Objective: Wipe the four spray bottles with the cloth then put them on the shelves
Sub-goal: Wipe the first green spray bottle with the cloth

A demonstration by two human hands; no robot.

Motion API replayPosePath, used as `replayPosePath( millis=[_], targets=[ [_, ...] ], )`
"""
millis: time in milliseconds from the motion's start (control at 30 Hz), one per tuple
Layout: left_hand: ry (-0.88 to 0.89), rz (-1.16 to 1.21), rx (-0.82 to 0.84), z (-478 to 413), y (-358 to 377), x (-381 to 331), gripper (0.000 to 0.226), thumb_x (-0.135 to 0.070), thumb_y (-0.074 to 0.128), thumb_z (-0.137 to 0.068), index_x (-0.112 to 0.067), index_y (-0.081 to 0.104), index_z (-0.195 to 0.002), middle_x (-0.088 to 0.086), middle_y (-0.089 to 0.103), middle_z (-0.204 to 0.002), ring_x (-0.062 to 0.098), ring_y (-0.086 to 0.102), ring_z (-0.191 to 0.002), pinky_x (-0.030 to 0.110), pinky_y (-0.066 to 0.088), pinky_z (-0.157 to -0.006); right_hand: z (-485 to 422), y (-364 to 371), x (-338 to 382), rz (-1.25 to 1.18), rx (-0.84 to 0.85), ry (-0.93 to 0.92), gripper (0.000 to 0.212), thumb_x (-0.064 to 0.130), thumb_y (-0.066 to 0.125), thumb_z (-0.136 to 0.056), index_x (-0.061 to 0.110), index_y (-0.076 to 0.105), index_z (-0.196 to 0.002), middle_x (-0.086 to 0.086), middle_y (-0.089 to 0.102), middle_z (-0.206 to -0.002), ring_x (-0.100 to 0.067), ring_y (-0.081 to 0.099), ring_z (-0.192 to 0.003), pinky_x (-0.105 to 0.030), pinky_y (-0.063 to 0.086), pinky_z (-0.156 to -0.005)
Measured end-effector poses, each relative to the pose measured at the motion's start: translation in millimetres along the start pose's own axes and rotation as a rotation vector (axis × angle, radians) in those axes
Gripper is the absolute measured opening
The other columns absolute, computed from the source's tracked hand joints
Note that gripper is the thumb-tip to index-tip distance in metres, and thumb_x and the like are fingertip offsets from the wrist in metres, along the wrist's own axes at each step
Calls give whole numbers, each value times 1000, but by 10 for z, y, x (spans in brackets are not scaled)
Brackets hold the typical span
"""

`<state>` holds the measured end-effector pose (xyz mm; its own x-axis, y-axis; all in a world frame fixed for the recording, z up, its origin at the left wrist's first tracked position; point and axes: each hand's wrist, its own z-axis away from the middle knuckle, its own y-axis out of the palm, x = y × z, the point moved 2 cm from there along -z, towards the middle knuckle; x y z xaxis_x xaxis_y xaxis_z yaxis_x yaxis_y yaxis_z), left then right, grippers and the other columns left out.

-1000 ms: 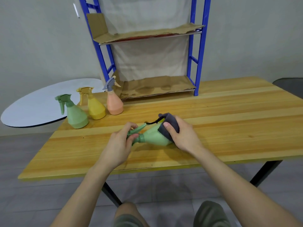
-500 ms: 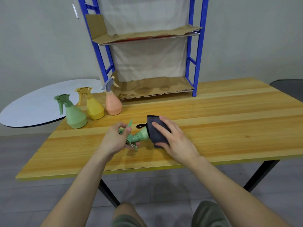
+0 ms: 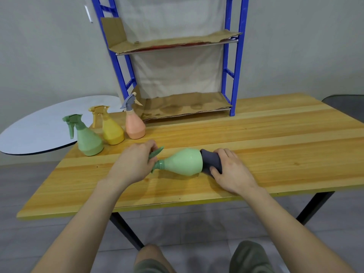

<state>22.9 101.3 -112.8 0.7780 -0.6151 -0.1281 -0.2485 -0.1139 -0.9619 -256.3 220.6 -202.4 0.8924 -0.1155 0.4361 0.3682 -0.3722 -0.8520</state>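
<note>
A light green spray bottle (image 3: pixel 183 161) lies on its side just above the wooden table (image 3: pixel 275 146), nozzle pointing left. My left hand (image 3: pixel 134 164) grips its trigger head. My right hand (image 3: pixel 230 172) presses a dark grey cloth (image 3: pixel 209 161) against the bottle's base. Three more bottles stand upright at the table's left: a darker green one (image 3: pixel 87 138), a yellow one (image 3: pixel 111 129) and a peach one (image 3: pixel 135 125) with a grey-blue nozzle. The blue shelf rack (image 3: pixel 235 75) stands at the back, its two cardboard-lined shelves bare.
A white oval tabletop (image 3: pixel 39 125) adjoins the wooden table on the left. A dark chair back (image 3: pixel 346 105) shows at the far right. A pale cloth hangs behind the rack. My knees sit below the table's front edge.
The cloth has slid from the bottle's body to its base, uncovering the green body. The bottle has turned in my left hand's grip and now lies level.
</note>
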Motion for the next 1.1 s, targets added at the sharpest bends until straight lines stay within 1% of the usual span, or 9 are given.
replayPosePath(
  millis=[100, 167, 267, 500, 667, 800, 867, 1033, 1100],
  targets=[
    [41, -168, 51, -52, 16, -28, 50, -19, 71, -91, -35, 48, -132, -7, 67, -87, 28, 68, -82, 43, 58, -65, 2, 9, -24, -14, -13, 7, 50, 38, 67, -99, 22, 51, -144, 2, 59, -134, -20, 53, -125, -34, 48, -104],
    [66, -246, 111, -76, 8, -105, 60, -23, 74, -86, -39, 47, -138, -9, 69, -98, 25, 69, -91, 39, 57, -67, 6, 14, -28, -24, -10, 10, 52, 38, 67, -99, 21, 50, -146, 1, 59, -136, -20, 52, -127, -33, 46, -106],
    [126, -385, 162, -135, 30, -292, 62, -48, 76, -81, -31, 56, -137, -3, 68, -119, 25, 67, -112, 40, 53, -87, 5, 24, -24, -29, -16, 13, 53, 37, 67, -99, 21, 50, -147, 1, 59, -137, -21, 52, -129, -32, 45, -107],
    [113, -419, 227, -418, 269, -607, 101, -88, 75, -60, -24, 47, -133, 2, 73, -109, 30, 70, -102, 47, 44, -94, 54, 32, -21, -99, -25, 21, 59, 38, 67, -101, 24, 39, -152, 0, 58, -141, -21, 50, -133, -36, 47, -105],
    [131, -262, 139, -412, 277, -572, 98, -85, 78, -59, -37, 51, -139, -4, 75, -109, 27, 71, -98, 37, 49, -75, 117, -13, -116, -326, -26, 47, 44, 41, 62, -106, 37, 40, -144, 7, 60, -133, -17, 56, -122, -33, 47, -96],
    [136, 24, 35, -186, 204, -418, 108, -81, 84, -59, -47, 39, -151, -6, 73, -129, 25, 71, -112, 46, 57, -94, 191, -199, -59, -760, -255, 240, 35, 44, 60, -108, 43, 46, -139, 16, 70, -123, -10, 69, -112, -29, 57, -89],
    [142, 139, -31, -66, 175, -401, 107, -75, 89, -59, -48, 40, -150, -8, 73, -131, 22, 72, -111, 47, 59, -95, 223, -322, 116, -858, -322, 188, 37, 41, 59, -109, 40, 48, -143, 18, 69, -126, -3, 69, -114, -22, 56, -91],
    [83, 409, -160, 95, 188, -475, 106, -58, 101, -56, -42, 46, -146, -10, 76, -126, 19, 75, -109, 42, 62, -89, 119, -343, 694, -649, -195, -154, 41, 36, 57, -110, 28, 52, -150, 9, 65, -138, -7, 62, -126, -23, 49, -103],
    [75, 392, -224, 145, 187, -466, 107, -56, 101, -56, -40, 46, -147, -6, 76, -126, 23, 74, -110, 43, 61, -86, 5, -318, 778, -646, -180, -129, 40, 38, 58, -109, 29, 57, -148, 10, 70, -128, -6, 66, -117, -19, 50, -93]
  ],
)
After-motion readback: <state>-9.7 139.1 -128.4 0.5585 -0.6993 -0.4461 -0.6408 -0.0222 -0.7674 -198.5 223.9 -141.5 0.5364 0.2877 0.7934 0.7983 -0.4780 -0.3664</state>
